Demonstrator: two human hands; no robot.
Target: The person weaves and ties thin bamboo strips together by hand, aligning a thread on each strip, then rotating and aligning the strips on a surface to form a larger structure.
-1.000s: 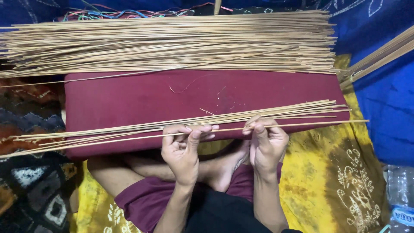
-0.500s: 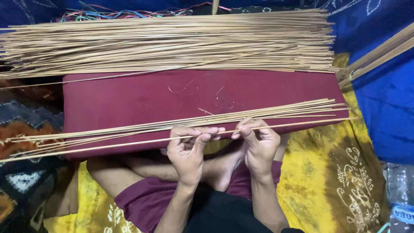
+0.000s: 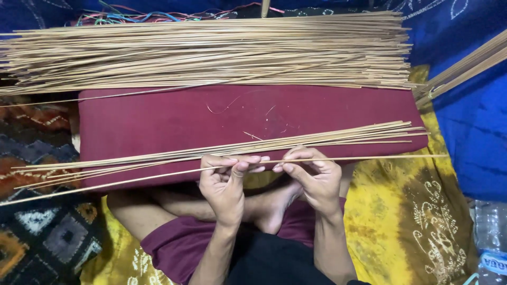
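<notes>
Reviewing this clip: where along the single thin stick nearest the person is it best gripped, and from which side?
Near its middle, from the near edge, as both hands do: left hand and right hand pinch the single stick close together. It is long, thin and lies crosswise along the maroon cushion, with both ends overhanging, so a central hold probably balances it.

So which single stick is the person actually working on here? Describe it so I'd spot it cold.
Start at the dark red cushion across the lap. Along its near edge lies a small bundle of sticks; just below that, one thin stick runs alone. It is the only one pinched by both the left hand and the right hand, apart from the bundle.
</notes>
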